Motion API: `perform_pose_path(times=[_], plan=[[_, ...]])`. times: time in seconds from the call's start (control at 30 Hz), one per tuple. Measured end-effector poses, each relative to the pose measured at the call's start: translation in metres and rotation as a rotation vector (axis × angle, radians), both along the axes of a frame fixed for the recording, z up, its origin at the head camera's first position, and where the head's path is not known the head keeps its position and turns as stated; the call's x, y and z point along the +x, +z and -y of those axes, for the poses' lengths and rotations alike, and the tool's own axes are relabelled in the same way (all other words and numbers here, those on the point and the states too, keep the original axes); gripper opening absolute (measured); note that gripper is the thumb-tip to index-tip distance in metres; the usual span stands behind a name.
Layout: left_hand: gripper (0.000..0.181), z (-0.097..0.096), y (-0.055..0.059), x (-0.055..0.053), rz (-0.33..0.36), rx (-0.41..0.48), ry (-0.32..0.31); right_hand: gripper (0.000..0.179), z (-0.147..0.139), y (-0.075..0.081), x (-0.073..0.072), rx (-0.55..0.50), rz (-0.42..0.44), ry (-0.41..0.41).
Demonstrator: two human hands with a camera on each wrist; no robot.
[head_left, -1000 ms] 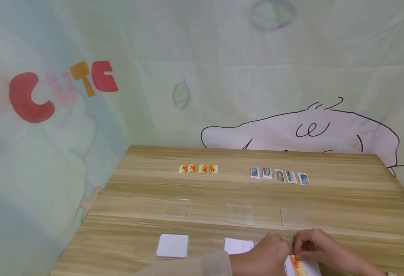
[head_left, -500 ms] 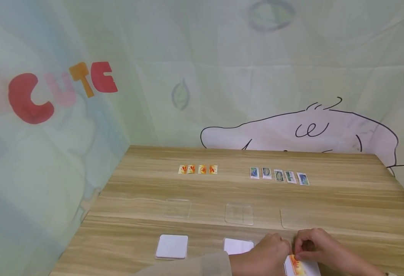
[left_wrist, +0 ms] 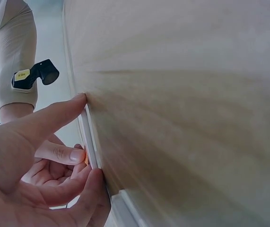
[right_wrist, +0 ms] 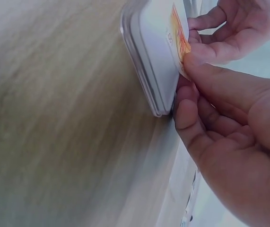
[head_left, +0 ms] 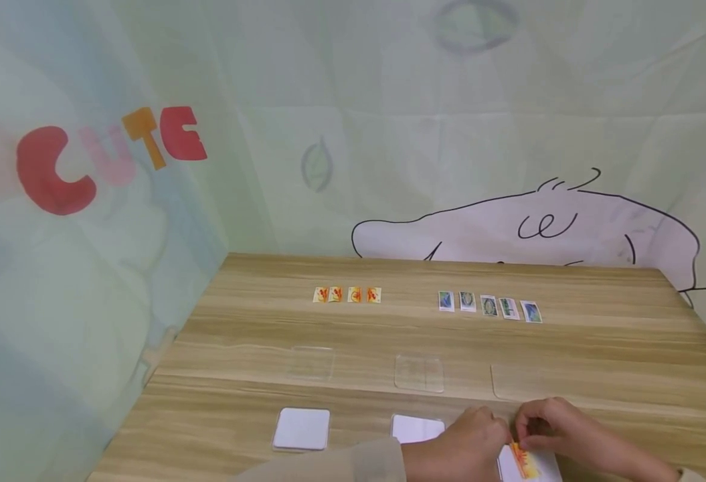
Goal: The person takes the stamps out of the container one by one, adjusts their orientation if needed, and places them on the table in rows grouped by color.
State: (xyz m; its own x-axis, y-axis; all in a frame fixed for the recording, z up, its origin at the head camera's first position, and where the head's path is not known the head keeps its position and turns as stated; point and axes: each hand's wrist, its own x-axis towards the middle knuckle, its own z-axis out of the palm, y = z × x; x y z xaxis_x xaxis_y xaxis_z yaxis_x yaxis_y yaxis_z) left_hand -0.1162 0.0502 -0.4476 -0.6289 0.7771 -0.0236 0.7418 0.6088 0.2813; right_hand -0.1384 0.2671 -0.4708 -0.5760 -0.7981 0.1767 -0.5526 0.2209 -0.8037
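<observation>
At the lower right of the head view, a thin orange-and-yellow picture slip lies over a white square pad with a clear rim. My right hand pinches the slip's far edge between thumb and curled fingers. Across from it, my left hand grips the pad's edge. The left wrist view shows its thumb and fingers spread along that edge, close to the orange slip. Part of the pad is hidden beneath the hands.
Two white square pads, one left and one mid-table, lie to the left. Clear square plates form a row behind. Farther back are several orange picture slips and several blue-green ones on the wooden table.
The view shifts very slightly. My right hand and the picture slip's far edge move a touch; otherwise both hands stay in place around the white pad.
</observation>
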Motion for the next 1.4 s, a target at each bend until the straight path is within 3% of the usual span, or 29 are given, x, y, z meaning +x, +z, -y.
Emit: perform_pose_path(times=[0.17,0.47,0.77,1.4], plan=[[0.040,0.000,0.001,0.000,0.015,0.002,0.002,0.013,-0.001,0.003,-0.001,0.002,0.024,0.014],[0.034,0.000,-0.001,0.000,-0.037,-0.003,-0.012,0.010,-0.007,0.003,-0.005,-0.037,0.075,0.039],[0.048,0.000,-0.002,0.000,-0.037,-0.001,-0.014,0.012,-0.011,0.003,-0.009,-0.053,0.144,0.019],[0.052,-0.001,-0.002,-0.001,-0.020,-0.024,-0.008,0.011,-0.016,0.008,-0.015,-0.088,0.372,0.065]])
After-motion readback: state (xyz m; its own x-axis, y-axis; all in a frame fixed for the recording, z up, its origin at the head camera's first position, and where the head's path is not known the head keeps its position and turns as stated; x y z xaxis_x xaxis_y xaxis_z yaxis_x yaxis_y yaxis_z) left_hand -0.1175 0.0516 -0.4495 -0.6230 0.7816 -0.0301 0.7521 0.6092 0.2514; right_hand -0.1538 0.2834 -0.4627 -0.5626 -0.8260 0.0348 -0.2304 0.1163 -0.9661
